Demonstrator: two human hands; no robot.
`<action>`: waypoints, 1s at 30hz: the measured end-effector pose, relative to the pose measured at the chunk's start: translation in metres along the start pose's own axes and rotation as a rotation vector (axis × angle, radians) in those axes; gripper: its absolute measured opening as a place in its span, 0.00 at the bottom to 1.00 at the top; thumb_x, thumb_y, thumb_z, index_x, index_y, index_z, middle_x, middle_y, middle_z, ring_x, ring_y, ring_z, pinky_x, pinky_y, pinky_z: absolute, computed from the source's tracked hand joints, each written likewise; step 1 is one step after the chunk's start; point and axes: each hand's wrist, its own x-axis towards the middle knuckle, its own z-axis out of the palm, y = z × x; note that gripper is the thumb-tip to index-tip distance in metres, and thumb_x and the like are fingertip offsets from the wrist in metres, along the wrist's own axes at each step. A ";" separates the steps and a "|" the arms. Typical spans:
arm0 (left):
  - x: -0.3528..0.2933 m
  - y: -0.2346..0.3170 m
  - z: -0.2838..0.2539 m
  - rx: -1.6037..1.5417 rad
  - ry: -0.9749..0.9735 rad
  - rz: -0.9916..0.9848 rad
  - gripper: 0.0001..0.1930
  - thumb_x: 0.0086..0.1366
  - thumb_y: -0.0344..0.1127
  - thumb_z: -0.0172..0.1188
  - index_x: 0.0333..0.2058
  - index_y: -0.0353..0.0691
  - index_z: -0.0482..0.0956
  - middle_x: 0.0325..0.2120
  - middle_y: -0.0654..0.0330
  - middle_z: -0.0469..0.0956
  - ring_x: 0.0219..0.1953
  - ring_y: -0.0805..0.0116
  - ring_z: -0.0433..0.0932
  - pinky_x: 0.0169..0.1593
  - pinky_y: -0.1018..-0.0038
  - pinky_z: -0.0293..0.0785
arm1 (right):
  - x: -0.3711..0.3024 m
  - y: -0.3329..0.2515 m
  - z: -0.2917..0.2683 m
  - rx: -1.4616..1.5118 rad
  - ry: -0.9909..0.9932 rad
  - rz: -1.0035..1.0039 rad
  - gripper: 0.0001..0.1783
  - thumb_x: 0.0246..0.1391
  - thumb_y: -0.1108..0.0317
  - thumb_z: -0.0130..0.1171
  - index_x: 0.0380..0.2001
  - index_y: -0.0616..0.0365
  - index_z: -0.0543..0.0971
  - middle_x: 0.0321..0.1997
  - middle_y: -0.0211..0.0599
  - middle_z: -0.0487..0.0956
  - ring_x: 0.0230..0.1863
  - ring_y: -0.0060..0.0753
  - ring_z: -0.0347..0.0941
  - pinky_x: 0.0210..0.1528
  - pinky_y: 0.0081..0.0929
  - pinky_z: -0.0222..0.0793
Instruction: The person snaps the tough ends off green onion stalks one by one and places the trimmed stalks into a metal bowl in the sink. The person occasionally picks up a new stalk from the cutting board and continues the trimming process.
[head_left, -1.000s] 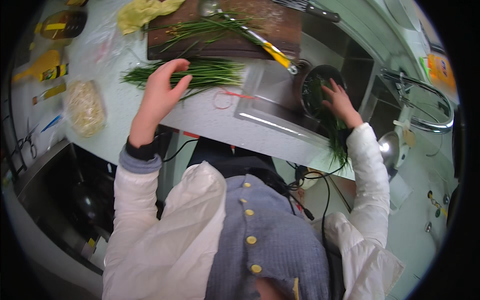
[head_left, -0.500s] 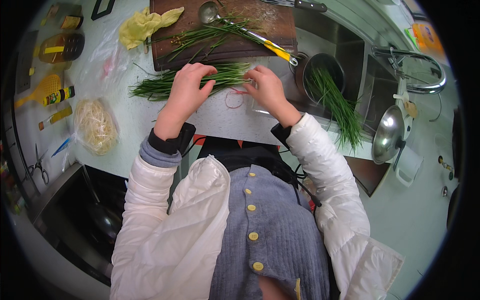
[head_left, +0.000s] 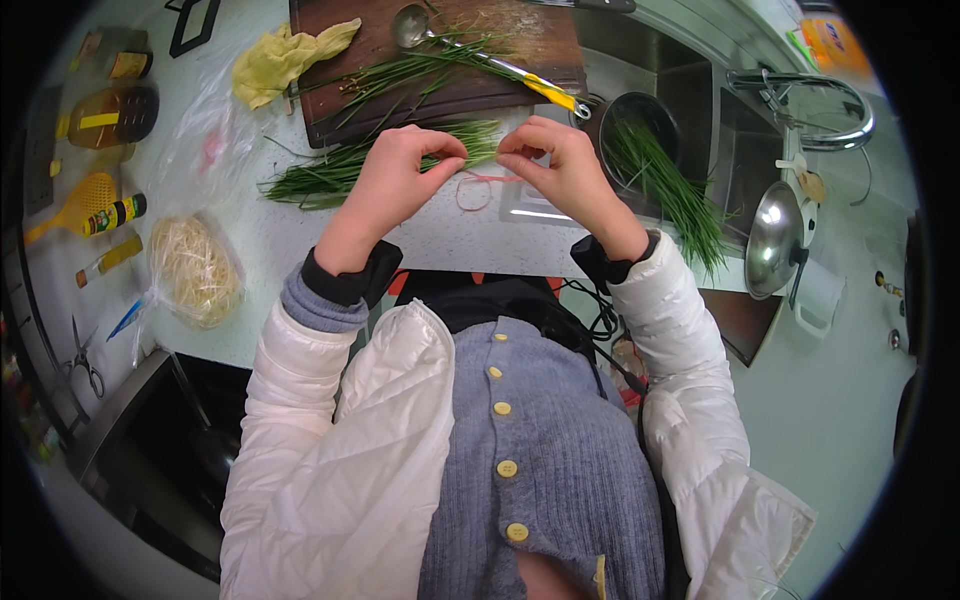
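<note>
A bunch of garlic chives lies on the white counter, pale stem ends to the right. My left hand is over the bunch, thumb and forefinger pinched together by the pale stems. Just right of those ends my right hand also pinches, its fingertips close to the left ones. What either pinch holds is too small or hidden to make out. A thin red loop of string lies on the counter below the fingertips. More green chives stick out of a dark pot at the sink.
Behind my hands is a brown cutting board with loose chives, a ladle and a yellow cloth. A bag of pale noodle-like strands sits left. To the right are the sink, faucet and a pot lid.
Both hands have closed from loosely open fingers into pinches. The left has shifted slightly right, and the fingertips of the two hands are nearer each other. The chives lie about as before.
</note>
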 end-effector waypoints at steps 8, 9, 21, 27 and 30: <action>-0.007 0.038 -0.018 -0.106 0.000 0.046 0.07 0.55 0.29 0.65 0.32 0.33 0.81 0.28 0.58 0.80 0.32 0.69 0.78 0.39 0.74 0.72 | -0.006 -0.030 -0.009 0.218 0.026 0.005 0.06 0.49 0.72 0.65 0.31 0.62 0.81 0.28 0.31 0.79 0.29 0.22 0.74 0.32 0.21 0.68; -0.008 0.042 -0.018 -0.120 -0.008 0.041 0.07 0.55 0.29 0.65 0.32 0.33 0.81 0.27 0.58 0.80 0.32 0.70 0.78 0.39 0.75 0.72 | -0.008 -0.033 -0.008 0.243 0.018 0.002 0.06 0.49 0.72 0.65 0.31 0.62 0.81 0.27 0.31 0.80 0.29 0.21 0.74 0.32 0.21 0.68; -0.020 0.056 -0.030 -0.277 -0.114 -0.094 0.07 0.60 0.30 0.62 0.33 0.31 0.79 0.27 0.64 0.79 0.32 0.79 0.74 0.40 0.80 0.71 | -0.019 -0.035 -0.041 0.547 0.145 0.144 0.09 0.57 0.68 0.60 0.31 0.64 0.81 0.24 0.27 0.78 0.27 0.16 0.71 0.32 0.16 0.68; -0.022 0.046 -0.033 -0.683 -0.117 -0.240 0.10 0.63 0.33 0.61 0.38 0.32 0.80 0.29 0.65 0.79 0.33 0.80 0.74 0.42 0.81 0.70 | -0.019 -0.033 -0.030 0.758 0.012 0.157 0.14 0.63 0.63 0.54 0.35 0.65 0.80 0.27 0.28 0.76 0.28 0.19 0.69 0.35 0.18 0.67; -0.019 0.042 -0.032 -0.751 -0.138 -0.227 0.09 0.65 0.34 0.59 0.38 0.34 0.79 0.29 0.68 0.77 0.33 0.81 0.73 0.42 0.83 0.69 | -0.018 -0.033 -0.022 0.729 -0.006 0.160 0.14 0.64 0.64 0.53 0.35 0.65 0.79 0.27 0.28 0.76 0.29 0.19 0.69 0.35 0.18 0.67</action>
